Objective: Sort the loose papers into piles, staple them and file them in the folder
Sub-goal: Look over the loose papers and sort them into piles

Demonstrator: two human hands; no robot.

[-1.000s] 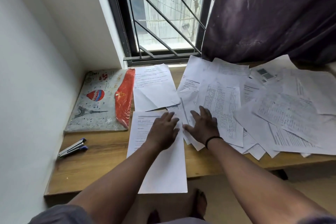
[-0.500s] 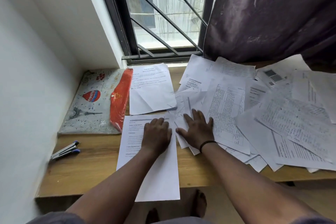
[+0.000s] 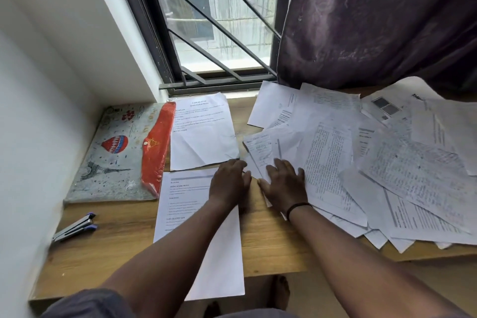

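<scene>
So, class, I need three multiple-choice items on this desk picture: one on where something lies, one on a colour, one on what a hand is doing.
1. Where does the blue and silver metal stapler lie?
A. on the heap of papers
B. on the wooden desk, near the wall on the left
C. on the window sill

2. What colour is the flap of the patterned plastic folder?
A. red
B. green
C. yellow

3. What is the right hand doing?
A. gripping the stapler
B. hanging off the desk
C. resting flat on the loose white papers

Answers: 1 B, the stapler sits on bare wood by the wall. 2 A, the flap is bright red. 3 C, its fingers lie spread on the sheets.
</scene>
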